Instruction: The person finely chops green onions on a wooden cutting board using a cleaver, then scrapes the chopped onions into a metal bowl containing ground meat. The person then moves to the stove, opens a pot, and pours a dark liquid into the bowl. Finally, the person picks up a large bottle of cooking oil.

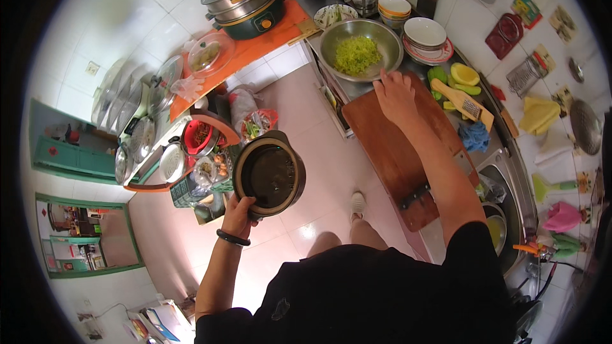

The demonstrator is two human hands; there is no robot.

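Observation:
My left hand (240,215) grips a dark ceramic pot (270,179) by its near rim, thumb on top, and holds it above the floor. Its dark inside shows several shiny spots; whether there is liquid in it I cannot tell. My right hand (398,95) reaches over the far end of a wooden cutting board (382,148), its fingers slightly apart. Its fingertips are at the near rim of a stainless steel bowl (330,64); I cannot tell whether they touch it. Shredded green vegetable (357,56) lies in that bowl. A black-handled knife (415,196) rests on the board, partly behind my right forearm.
Right of the board are a wooden-framed grater (461,100), cut green pieces (437,76), a blue cloth (474,135) and a sink (497,165). Stacked bowls (425,31) stand behind. An electric steamer (246,2) sits on the orange-topped counter (289,19). Crates (184,193) stand left.

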